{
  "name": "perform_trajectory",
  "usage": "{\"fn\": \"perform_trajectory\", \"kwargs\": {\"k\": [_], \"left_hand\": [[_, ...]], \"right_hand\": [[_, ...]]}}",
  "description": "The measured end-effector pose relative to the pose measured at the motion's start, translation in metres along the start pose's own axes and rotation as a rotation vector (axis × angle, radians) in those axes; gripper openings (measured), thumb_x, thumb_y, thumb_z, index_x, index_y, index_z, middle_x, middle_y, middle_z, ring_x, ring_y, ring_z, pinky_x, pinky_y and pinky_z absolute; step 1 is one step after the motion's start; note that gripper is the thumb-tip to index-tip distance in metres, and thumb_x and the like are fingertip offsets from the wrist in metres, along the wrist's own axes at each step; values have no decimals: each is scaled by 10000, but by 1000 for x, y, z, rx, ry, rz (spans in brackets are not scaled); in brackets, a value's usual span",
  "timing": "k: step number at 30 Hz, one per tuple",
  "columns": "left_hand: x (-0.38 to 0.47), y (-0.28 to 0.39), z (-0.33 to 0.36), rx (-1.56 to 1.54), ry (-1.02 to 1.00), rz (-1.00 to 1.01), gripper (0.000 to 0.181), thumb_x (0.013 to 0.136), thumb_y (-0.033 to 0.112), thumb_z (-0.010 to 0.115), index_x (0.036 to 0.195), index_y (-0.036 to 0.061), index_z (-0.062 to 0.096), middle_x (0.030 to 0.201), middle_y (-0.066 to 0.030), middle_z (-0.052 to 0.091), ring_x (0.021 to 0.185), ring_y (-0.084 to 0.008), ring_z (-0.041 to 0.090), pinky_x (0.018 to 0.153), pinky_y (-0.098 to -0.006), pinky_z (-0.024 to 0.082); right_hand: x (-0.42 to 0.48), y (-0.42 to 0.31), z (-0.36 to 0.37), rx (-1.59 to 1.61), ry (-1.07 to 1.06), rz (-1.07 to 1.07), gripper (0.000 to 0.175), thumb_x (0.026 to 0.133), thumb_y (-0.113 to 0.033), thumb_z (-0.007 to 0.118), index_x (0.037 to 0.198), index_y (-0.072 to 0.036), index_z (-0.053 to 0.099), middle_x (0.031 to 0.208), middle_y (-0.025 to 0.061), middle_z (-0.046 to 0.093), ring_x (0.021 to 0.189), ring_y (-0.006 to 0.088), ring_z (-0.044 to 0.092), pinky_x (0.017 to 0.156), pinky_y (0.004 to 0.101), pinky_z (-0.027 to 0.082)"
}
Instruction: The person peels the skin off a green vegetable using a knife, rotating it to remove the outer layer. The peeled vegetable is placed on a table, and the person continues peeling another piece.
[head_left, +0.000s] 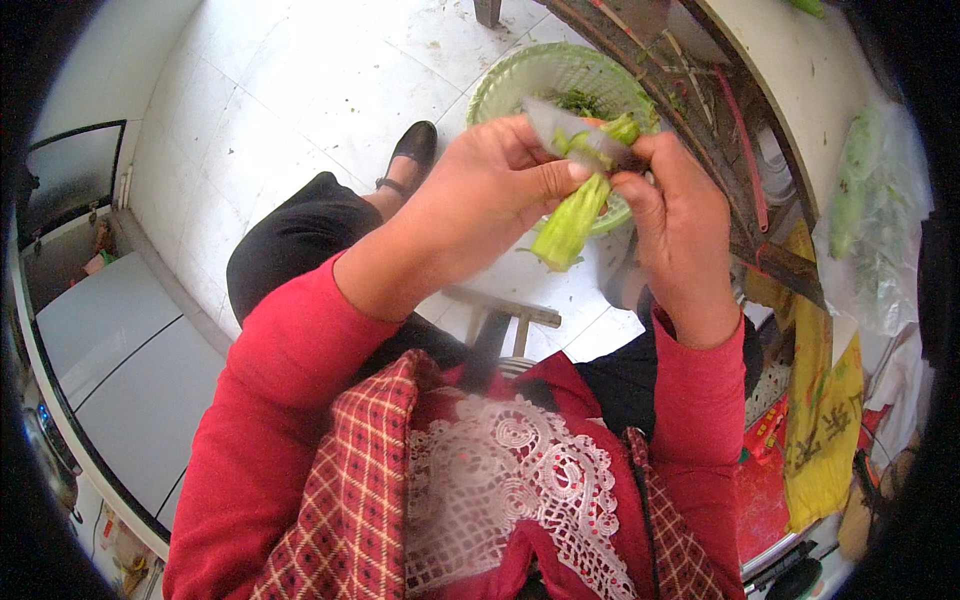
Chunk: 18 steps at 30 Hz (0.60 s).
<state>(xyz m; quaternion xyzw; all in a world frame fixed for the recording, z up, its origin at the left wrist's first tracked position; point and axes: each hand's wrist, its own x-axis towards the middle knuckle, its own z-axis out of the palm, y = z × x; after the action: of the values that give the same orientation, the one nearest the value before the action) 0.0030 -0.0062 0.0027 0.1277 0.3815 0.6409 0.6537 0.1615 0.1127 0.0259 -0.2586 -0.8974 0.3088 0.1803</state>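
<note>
My left hand grips a light-green, ridged vegetable piece between thumb and fingers, its thick cut end pointing down toward me. A knife blade, blurred, lies across the upper part of the piece. The knife's handle end is mostly hidden in my right hand, which is closed around it close to my left thumb. Below and beyond both hands is a green plastic mesh basket on the floor. Dark green leafy scraps lie inside it.
At the right stands a wooden table, with a clear plastic bag of green vegetables on top. A yellow bag hangs beneath. A wooden frame is between my legs, my shoe is on the tiles, and a cabinet stands left.
</note>
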Motion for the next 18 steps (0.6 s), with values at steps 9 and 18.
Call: {"fn": "perform_trajectory", "kwargs": {"k": [9, 18], "left_hand": [[0, 1, 6, 14, 68, -8, 366, 946, 72, 619, 1288, -38, 551, 1079, -88, 677, 931, -151, 661, 842, -270, 541], [3, 1, -1, 97, 57, 31, 376, 939, 65, 621, 1295, -33, 549, 1080, -103, 683, 914, -167, 676, 848, -286, 551]], "right_hand": [[11, 12, -12, -10, 114, 262, 248, 975, -311, 553, 993, -65, 579, 830, 185, 641, 762, 408, 625, 634, 470, 469], [13, 23, -6, -121, 83, 199, 284, 993, -324, 524, 962, -47, 574, 850, 204, 644, 775, 420, 620, 647, 469, 466]]}}
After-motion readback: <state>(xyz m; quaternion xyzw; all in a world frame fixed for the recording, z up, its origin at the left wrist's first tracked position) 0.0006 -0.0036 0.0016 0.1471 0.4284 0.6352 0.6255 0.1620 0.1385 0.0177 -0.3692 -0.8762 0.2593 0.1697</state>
